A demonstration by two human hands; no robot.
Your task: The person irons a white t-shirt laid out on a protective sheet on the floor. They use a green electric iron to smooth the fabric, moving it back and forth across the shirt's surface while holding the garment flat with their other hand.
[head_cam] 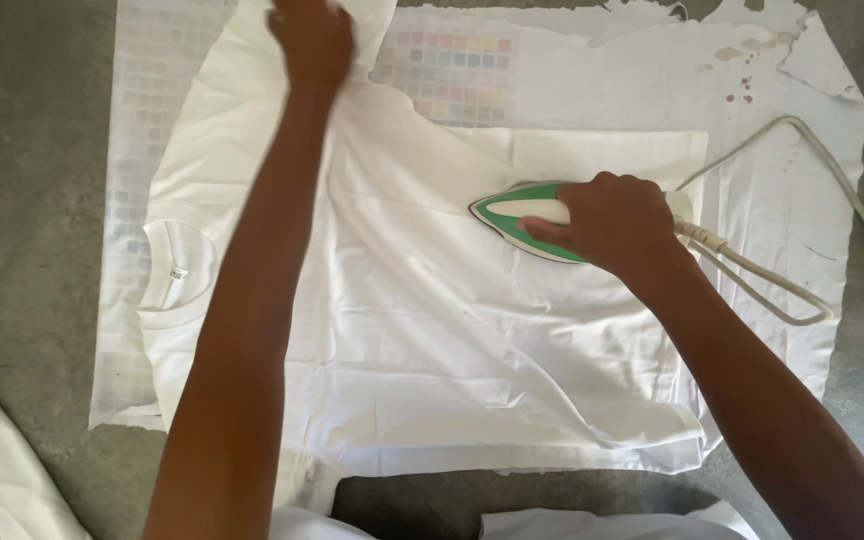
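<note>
Head view: white T-shirt [422, 330] spread flat on pale sheet [802, 130] over grey concrete floor [22, 200]; collar turned toward left edge. Green-and-white iron [517, 215], pointed soleplate, pressed on shirt's upper right part, handle wrapped by closed right hand [617, 222]. Cord [802, 300] looped beyond shirt's right edge. Far hem pinched by closed left hand [312, 40], judged to keep soft, creased cotton taut.

arms: bare, no sleeves | wrists: no watch | clothing: white, lower edge

Rough grey concrete floor [22, 200] in soft, even daylight.
</note>
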